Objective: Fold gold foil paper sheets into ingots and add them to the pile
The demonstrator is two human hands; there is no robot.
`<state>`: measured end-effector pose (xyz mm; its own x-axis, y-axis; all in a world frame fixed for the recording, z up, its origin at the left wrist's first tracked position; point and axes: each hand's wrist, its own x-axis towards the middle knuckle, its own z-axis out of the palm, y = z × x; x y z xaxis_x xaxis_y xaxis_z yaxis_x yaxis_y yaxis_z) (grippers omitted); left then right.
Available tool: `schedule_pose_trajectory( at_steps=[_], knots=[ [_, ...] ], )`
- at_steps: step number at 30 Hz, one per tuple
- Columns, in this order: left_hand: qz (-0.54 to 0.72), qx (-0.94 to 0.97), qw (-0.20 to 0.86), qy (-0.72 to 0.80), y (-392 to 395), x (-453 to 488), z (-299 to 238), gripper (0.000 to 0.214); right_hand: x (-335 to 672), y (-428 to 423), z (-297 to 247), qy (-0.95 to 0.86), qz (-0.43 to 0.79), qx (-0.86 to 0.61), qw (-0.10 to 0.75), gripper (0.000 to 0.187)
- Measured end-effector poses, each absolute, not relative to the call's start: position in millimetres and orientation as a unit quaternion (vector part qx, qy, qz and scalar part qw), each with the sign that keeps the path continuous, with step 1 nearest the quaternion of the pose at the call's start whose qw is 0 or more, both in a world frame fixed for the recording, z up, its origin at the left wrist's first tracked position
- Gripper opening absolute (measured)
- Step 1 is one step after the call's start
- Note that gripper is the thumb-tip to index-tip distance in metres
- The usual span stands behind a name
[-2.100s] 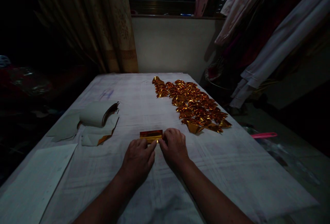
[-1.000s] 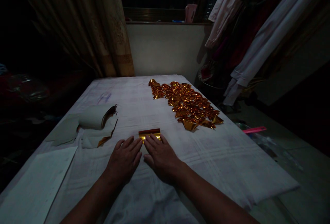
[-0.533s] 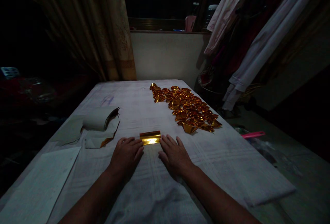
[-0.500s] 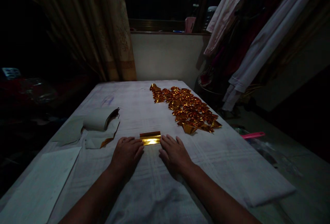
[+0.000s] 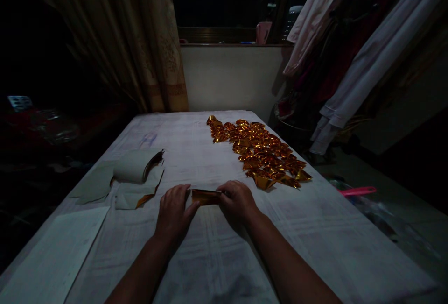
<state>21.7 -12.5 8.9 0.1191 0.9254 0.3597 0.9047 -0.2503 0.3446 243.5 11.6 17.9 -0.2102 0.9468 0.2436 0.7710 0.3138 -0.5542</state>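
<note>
On my head view I took the pile of gold foil shapes [image 5: 261,154] as my landmark, since it spread brightly across the pale cloth-covered surface [image 5: 185,154]. The foil strip [image 5: 206,197] was to the left of that pile and nearer to me, stretched crosswise between both hands with its amber side facing me; I could not tell whether its lower edge touched the cloth.

My left hand [image 5: 173,208], farther left of the pile, had the strip's left end between thumb and fingers, the thumb along the near edge and the fingers at the far one, with only a narrow gap. My right hand [image 5: 240,199], just short of the pile's near end and apart from it, had thumb and fingers pinched together on the strip's right end.

Well to the left of the pile was a stack of grey-backed sheets [image 5: 131,167], its top curled over, with a gold corner showing at its near side. A white sheet [image 5: 56,252] was farther left of the pile and closer to me. Beyond the pile, a pink mug [image 5: 262,32] stood on the window ledge [image 5: 217,45]. Right of the pile, past the surface's edge, I saw a pink handle [image 5: 359,191], and above that, hanging clothes [image 5: 371,56].
</note>
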Motion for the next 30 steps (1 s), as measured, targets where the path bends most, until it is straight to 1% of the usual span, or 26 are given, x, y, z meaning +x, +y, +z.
schedule_pose_trajectory(
  at_steps=[2,7,10,13,16,20,23,26,30],
  knots=[
    [0.263,0.746,0.023,0.611,-11,20,5,0.034,246,12,15,-0.736,0.204,-0.570,0.304,0.020],
    [0.313,0.740,0.080,0.590,-4,17,-5,0.025,248,19,7,-0.610,0.392,-0.559,0.402,0.017],
    [0.364,0.720,0.114,0.579,0,17,-8,0.029,245,21,6,-0.556,0.468,-0.531,0.435,0.018],
    [0.403,0.702,0.146,0.569,1,18,-7,0.034,243,22,7,-0.523,0.510,-0.511,0.452,0.020],
    [0.434,0.678,0.191,0.561,2,19,-5,0.031,241,21,8,-0.514,0.523,-0.500,0.461,0.022],
    [0.460,0.638,0.271,0.556,3,19,-2,0.019,239,20,9,-0.504,0.553,-0.472,0.466,0.023],
    [0.461,0.616,0.324,0.550,2,20,5,0.020,238,19,9,-0.507,0.568,-0.464,0.453,0.019],
    [0.453,0.618,0.349,0.539,0,21,17,0.018,238,17,12,-0.517,0.577,-0.462,0.432,0.018],
    [0.406,0.664,0.350,0.522,6,17,40,0.016,245,14,22,-0.559,0.579,-0.440,0.398,0.024]
  ],
)
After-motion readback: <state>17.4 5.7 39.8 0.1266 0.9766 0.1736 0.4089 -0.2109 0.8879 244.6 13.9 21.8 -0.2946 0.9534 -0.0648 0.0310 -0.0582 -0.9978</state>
